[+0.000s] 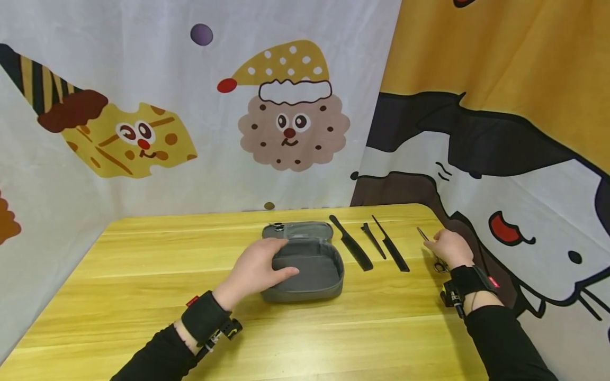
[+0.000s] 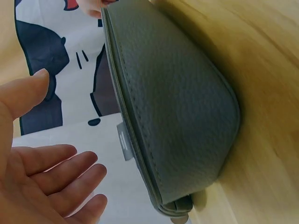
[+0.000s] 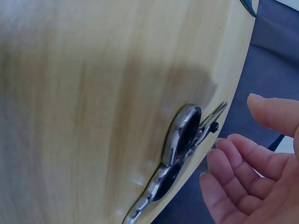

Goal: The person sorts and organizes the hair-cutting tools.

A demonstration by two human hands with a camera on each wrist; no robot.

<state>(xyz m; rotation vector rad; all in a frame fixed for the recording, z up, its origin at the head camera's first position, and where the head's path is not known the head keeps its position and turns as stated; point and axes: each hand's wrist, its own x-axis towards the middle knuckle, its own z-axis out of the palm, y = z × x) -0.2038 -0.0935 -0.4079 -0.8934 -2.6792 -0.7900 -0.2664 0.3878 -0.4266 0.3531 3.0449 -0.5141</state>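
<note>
A grey zip case stands on the table with its lid folded back and its inside showing. Over the case's left side hovers my left hand, thumb and fingers spread; the left wrist view shows a gap between them and the case's textured wall. At the table's right, my right hand is above a pair of metal scissors. In the right wrist view the scissors' finger rings lie near the table edge, and the loosely bent fingers stand apart from them, holding nothing.
Between the case and the scissors lie a wide black comb, a slim black hair clip and a black tail comb. Patterned curtains hang behind and beside the wooden table.
</note>
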